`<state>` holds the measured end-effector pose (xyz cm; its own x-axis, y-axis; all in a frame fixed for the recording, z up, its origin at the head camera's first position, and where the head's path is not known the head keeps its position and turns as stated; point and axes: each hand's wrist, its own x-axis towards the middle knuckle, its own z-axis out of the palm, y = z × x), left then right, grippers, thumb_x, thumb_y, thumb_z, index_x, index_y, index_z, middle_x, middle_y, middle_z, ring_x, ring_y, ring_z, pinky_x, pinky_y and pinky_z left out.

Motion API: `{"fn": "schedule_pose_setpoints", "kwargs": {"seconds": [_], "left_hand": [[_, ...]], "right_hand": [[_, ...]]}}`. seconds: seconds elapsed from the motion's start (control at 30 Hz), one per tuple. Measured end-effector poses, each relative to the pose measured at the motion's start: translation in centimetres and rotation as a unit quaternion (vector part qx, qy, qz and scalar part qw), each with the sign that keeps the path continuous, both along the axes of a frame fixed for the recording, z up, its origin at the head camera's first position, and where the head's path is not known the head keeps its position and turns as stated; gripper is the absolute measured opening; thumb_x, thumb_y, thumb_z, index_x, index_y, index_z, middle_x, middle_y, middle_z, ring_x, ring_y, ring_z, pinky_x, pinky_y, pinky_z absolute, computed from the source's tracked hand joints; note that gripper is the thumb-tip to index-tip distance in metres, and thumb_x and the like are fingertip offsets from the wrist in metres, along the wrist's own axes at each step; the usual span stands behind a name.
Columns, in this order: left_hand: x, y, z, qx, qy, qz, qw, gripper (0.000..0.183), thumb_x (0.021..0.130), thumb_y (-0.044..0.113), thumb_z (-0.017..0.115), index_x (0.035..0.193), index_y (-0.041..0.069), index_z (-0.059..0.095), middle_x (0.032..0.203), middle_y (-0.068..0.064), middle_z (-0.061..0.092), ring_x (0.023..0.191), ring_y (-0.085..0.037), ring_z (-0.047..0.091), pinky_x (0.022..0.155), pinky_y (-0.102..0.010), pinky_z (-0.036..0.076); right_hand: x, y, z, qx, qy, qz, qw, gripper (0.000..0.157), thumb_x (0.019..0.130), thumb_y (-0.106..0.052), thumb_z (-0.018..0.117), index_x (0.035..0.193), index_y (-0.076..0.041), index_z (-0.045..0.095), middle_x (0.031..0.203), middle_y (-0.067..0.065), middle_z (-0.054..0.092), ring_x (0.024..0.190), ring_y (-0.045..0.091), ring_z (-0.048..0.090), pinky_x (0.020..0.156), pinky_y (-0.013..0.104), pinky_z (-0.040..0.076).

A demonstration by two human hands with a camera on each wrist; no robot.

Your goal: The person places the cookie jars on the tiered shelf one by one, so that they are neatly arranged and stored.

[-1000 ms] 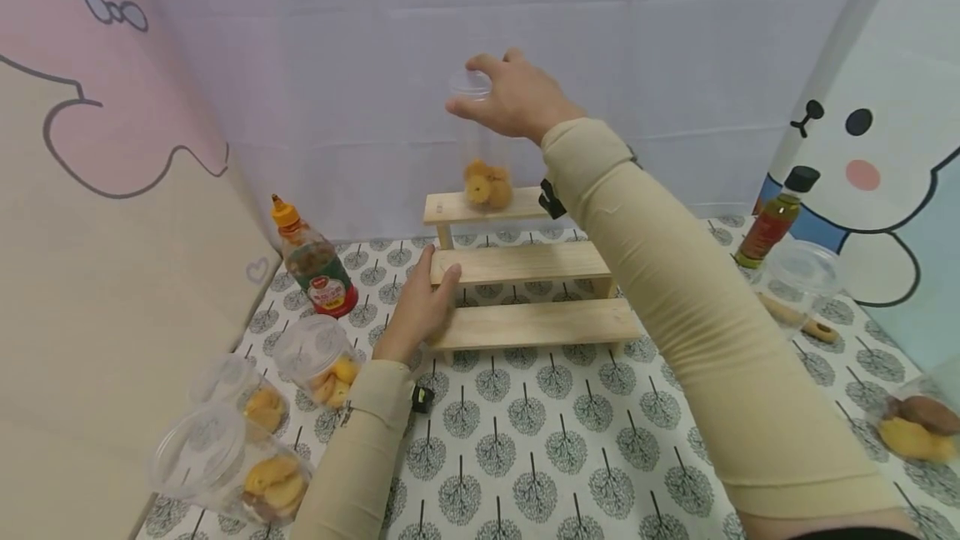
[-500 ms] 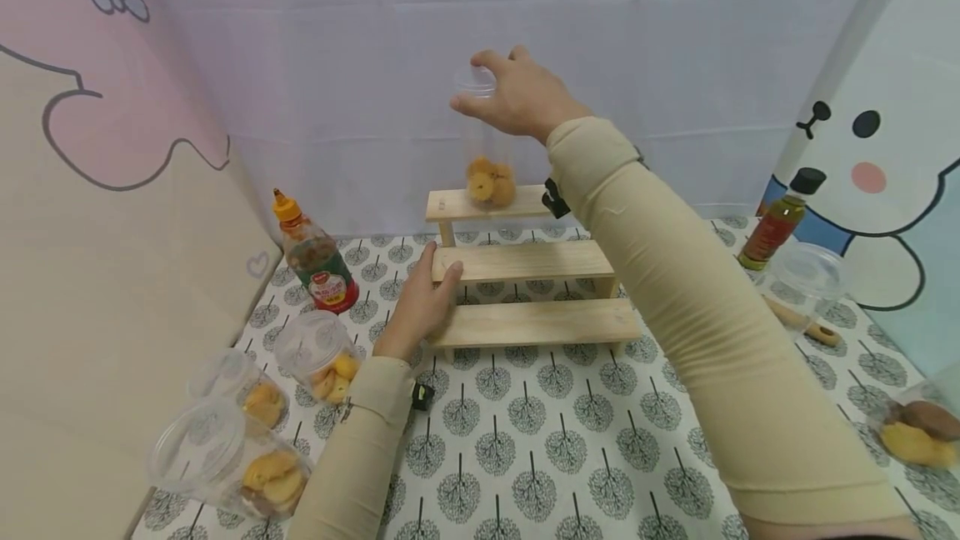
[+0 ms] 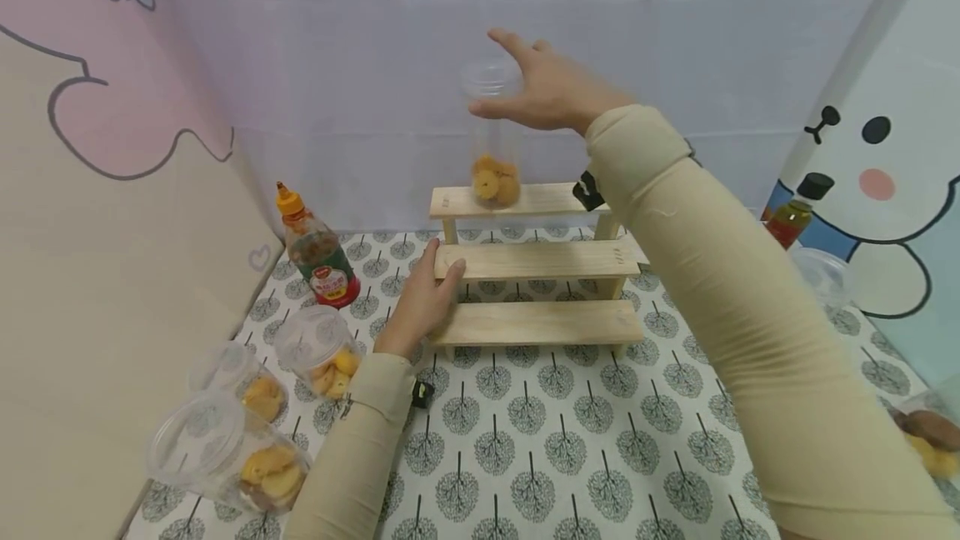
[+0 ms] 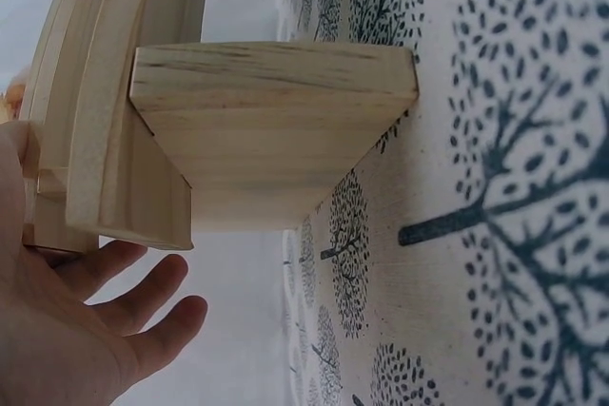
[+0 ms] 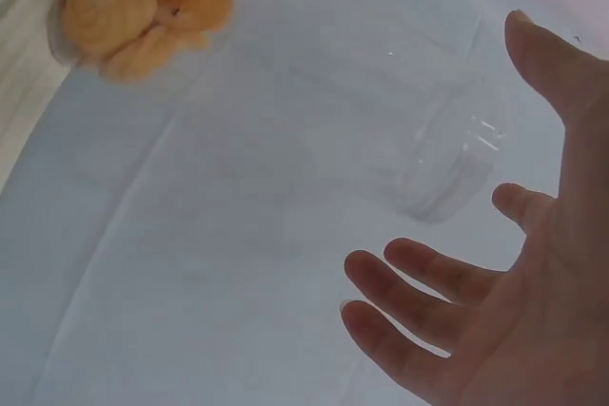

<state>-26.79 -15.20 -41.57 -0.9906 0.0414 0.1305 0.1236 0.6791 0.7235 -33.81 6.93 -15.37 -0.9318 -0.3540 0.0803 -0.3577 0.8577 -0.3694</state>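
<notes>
On the left end of a three-tier wooden shelf (image 3: 536, 260) stands a tall clear plastic jar (image 3: 497, 165), upright on the top tier with cookies at its bottom. My right hand (image 3: 558, 90) is spread beside the jar's lid; in the right wrist view a gap shows between the fingers (image 5: 409, 301) and the jar (image 5: 314, 92). Lower down, my left hand (image 3: 422, 302) grips the left end of the middle tier between thumb and index finger. The left wrist view shows its other fingers (image 4: 157, 297) extended loosely beside the plank.
Several clear jars of cookies (image 3: 273, 473) lie tilted at the left, near a sauce bottle (image 3: 322, 261) with an orange cap. At the right are an oil bottle (image 3: 795, 211), a clear jar (image 3: 821, 273) and a container of cookies (image 3: 930, 436). A fabric wall stands behind the shelf.
My right hand has let go of the jar's lid, its fingers spreading, and has moved to the right. The jar stays on the top tier. The left hand keeps its hold on the shelf.
</notes>
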Motion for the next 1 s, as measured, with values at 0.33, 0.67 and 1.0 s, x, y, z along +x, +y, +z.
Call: {"fn": "schedule_pose_setpoints", "kwargs": {"seconds": [0.33,0.67,1.0], "left_hand": [[-0.2,0.5,0.1,0.009,-0.001,0.001,1.0,0.081,0.1,0.064,0.038,0.161,0.017,0.012,0.161,-0.018,0.029,0.146,-0.038,0.03,0.12,-0.053,0.025],[-0.2,1.2,0.2,0.008,-0.009,0.001,0.9999,0.084,0.097,0.069,0.037,0.162,0.021,0.011,0.16,-0.017,0.03,0.145,-0.04,0.032,0.118,-0.058,0.026],[-0.6,0.4,0.6,0.012,-0.012,0.002,0.9999,0.085,0.097,0.07,0.036,0.162,0.023,0.008,0.161,-0.016,0.028,0.146,-0.04,0.029,0.118,-0.06,0.024]], "right_hand": [[5.4,9.5,0.2,0.058,0.054,-0.008,0.997,0.09,0.091,-0.073,0.047,0.161,-0.037,0.002,0.163,0.027,0.007,0.135,0.06,0.031,0.103,0.078,0.027],[13.3,22.4,-6.3,0.079,0.109,-0.133,0.982,0.09,0.095,-0.06,0.055,0.162,-0.022,0.011,0.155,0.038,0.017,0.123,0.063,0.033,0.09,0.081,0.031],[15.7,28.7,-12.0,0.066,0.076,-0.196,0.975,0.093,0.095,-0.056,0.058,0.161,-0.011,0.01,0.15,0.045,0.018,0.123,0.066,0.028,0.092,0.083,0.025]]}}
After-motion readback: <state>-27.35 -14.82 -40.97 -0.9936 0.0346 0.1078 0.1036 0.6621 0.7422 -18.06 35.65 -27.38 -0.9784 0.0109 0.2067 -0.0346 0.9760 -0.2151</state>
